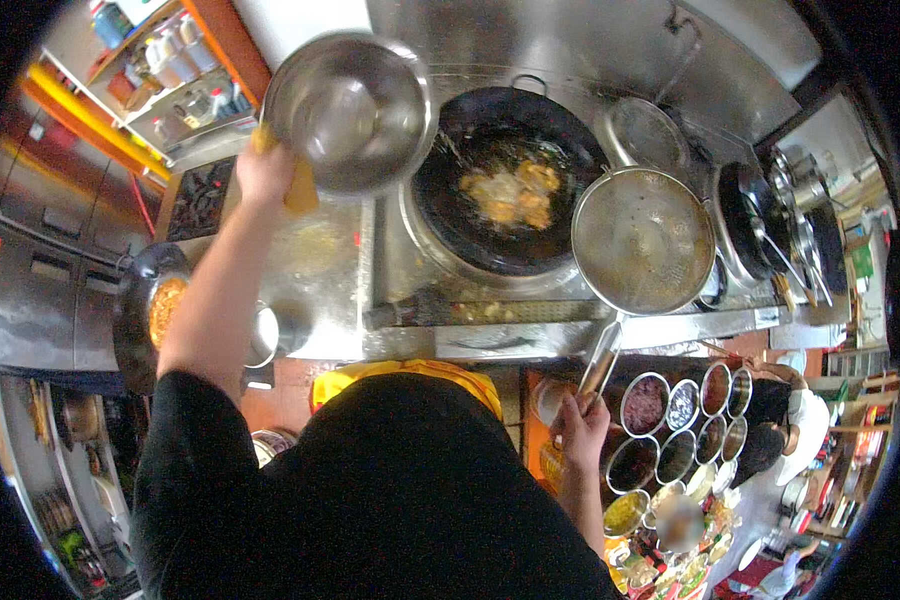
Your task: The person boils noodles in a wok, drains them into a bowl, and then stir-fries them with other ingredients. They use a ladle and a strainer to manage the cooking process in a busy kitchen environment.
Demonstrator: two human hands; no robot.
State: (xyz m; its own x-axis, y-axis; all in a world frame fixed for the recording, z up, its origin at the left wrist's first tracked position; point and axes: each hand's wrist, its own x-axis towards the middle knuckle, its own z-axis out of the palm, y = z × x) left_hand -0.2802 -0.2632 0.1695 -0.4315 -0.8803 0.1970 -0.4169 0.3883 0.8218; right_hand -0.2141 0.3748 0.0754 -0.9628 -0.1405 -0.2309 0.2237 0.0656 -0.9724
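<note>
My left hand (265, 171) grips the rim of a large stainless-steel bowl (349, 112) with a yellow cloth (301, 189) at the grip. The bowl is raised at the left side of a black wok (439, 217). In the wok, several golden battered pieces (514, 195) lie in bubbling oil. My right hand (585, 420) is closed around the handle (600, 364) of a round metal strainer (643, 240). The strainer's head is over the stove at the wok's right edge; I cannot tell whether it touches the wok.
A second wok (746, 225) and a round perforated pan (649, 135) stand to the right. Several steel tubs of ingredients (645, 405) line my right side. At the left is a dark pan of orange-brown food (166, 311). Another person (795, 427) works at far right.
</note>
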